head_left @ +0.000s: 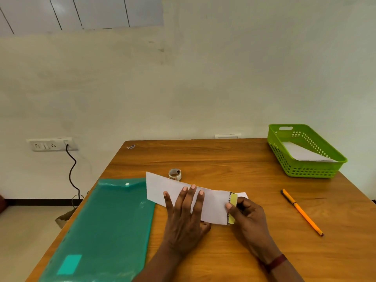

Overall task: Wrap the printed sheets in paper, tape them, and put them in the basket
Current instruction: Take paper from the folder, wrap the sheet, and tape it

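Right-hand grip [242,210] pinches the printed sheets [233,208] at the right end of the white wrap [183,192]; left hand [185,212] presses flat; tape roll [175,174] lies far-left.

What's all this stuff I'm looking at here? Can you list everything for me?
Table: one, brown wood, fills the lower picture.
Basket: one, green plastic, far right of the table, white paper inside.
Tape roll: one, whitish, mid-table behind the paper.
White paper wrap: one, folded, table centre, under the hands.
Printed sheets: yellowish edge showing at the wrap's right end; count unclear.
Folder: one, teal plastic, left side of the table.
Pencil: one, orange, right of the hands.
Wall socket: one, white, left wall, black cable plugged in.
Left hand: flat on the wrap.
Right hand: fingers at the wrap's right end; dark red wristband.
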